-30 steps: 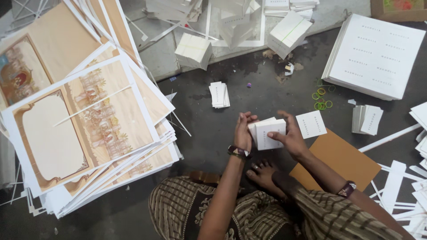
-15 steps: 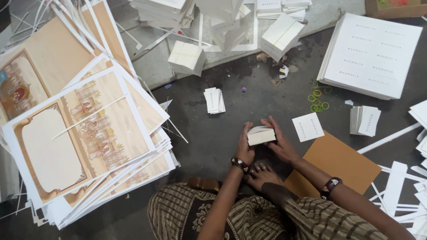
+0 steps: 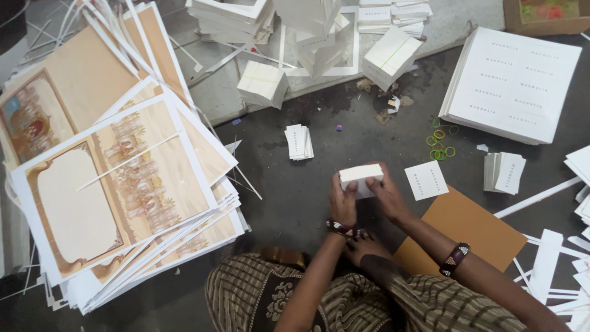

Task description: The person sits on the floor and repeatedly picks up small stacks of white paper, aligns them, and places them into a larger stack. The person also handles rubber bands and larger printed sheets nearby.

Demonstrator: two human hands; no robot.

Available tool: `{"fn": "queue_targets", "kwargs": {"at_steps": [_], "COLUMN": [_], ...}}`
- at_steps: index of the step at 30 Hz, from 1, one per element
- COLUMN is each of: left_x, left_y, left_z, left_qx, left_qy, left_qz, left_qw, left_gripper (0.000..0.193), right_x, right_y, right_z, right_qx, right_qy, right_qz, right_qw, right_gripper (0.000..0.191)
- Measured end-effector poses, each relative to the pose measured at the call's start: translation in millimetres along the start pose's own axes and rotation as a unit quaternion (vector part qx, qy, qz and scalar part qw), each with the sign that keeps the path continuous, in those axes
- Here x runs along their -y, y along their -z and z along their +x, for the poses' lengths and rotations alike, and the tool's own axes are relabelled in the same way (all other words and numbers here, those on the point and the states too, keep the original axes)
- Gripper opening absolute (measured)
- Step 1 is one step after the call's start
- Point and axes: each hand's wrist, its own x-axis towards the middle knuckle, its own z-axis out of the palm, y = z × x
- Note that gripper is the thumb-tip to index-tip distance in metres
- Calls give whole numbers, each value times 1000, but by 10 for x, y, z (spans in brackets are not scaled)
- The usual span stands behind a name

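Squaring a small white card stack (image 3: 361,176) edge-down on the dark floor (image 3: 295,203); left hand (image 3: 343,201) and right hand (image 3: 384,192) both clasp its flat sides. Loose card (image 3: 426,180) just beside.

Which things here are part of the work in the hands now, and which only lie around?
In the work:
- small white card stack, held by left hand and right hand

Lying about:
- rubber bands
- single white card
- brown sheet
- printed sheets
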Motion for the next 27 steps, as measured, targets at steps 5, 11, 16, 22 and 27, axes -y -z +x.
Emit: {"fn": "queue_targets", "kwargs": {"at_steps": [5, 11, 16, 22, 27], "left_x": [-622, -998, -1114, -1167, -971], "left_y": [-139, -106, -25, 492, 615], "left_z": [44, 305, 454, 634, 722], "left_qx": [-121, -255, -286, -221, -211], "left_qy": [-48, -99, -89, 57, 183], "left_qz": [-57, -6, -3, -203, -206], "left_qw": [990, 962, 954, 952, 938], "left_gripper": [61, 58, 58, 69, 78], "right_x": [524, 1031, 1153, 1016, 944], "right_y": [-374, -707, -720, -706, -716], "right_z": [60, 164, 369, 593, 649], "right_qx": [-137, -226, -228, -172, -123], "right_qy": [69, 134, 156, -98, -132], "right_qz": [-24, -97, -140, 78, 104], "right_qw": [988, 960, 951, 977, 978], "right_gripper": [37, 36, 41, 44, 60]}}
